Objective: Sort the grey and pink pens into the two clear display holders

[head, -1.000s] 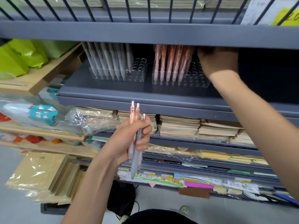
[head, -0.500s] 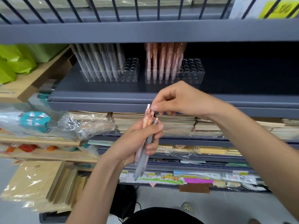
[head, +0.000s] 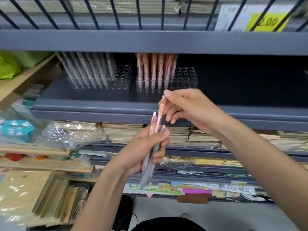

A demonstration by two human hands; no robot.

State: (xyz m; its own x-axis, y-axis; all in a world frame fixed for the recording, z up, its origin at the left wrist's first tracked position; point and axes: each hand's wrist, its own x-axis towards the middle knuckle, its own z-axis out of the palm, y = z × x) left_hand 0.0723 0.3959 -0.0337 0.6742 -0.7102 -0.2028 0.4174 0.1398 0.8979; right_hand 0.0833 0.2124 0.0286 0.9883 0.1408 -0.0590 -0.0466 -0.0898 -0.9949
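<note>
Pink pen (head: 161, 108) pinched at its top in my right hand (head: 190, 110), lower end among the pen bundle (head: 148, 170) my left hand (head: 138, 151) grips, below the pink holder (head: 185, 80); a snagged clip could, I judge, spill its neighbours.

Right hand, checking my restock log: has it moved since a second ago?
Yes. The right hand came down from the right clear holder and now pinches a pink pen below it.
</note>
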